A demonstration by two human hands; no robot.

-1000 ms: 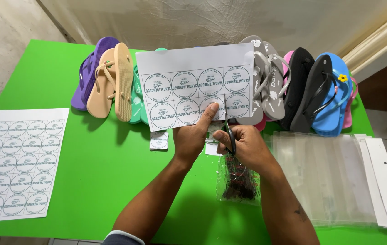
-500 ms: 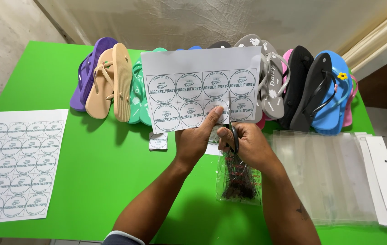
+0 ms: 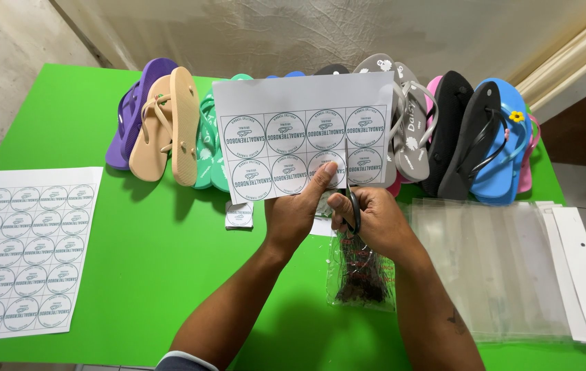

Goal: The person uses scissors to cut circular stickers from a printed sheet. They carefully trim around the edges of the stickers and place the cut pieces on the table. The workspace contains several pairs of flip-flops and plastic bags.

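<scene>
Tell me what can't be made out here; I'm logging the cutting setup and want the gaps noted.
Head view only:
- Scissors: blades hidden behind the label sheet; handles mostly covered by the right hand.
- Left hand: fingers behind the sheet, only the thumb shows.
- Clear bag: dark contents too tangled to identify.
- Middle flip-flops: blocked by the sheet.
- Second label sheet: cut off at the left edge.

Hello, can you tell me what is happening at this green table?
A person holds up a white paper sheet of round printed labels in the left hand, thumb on its lower edge. The right hand works black-handled scissors at that edge. One small cut-out label lies on the green table, beside a row of colourful flip-flops and a stack of clear plastic bags.
</scene>
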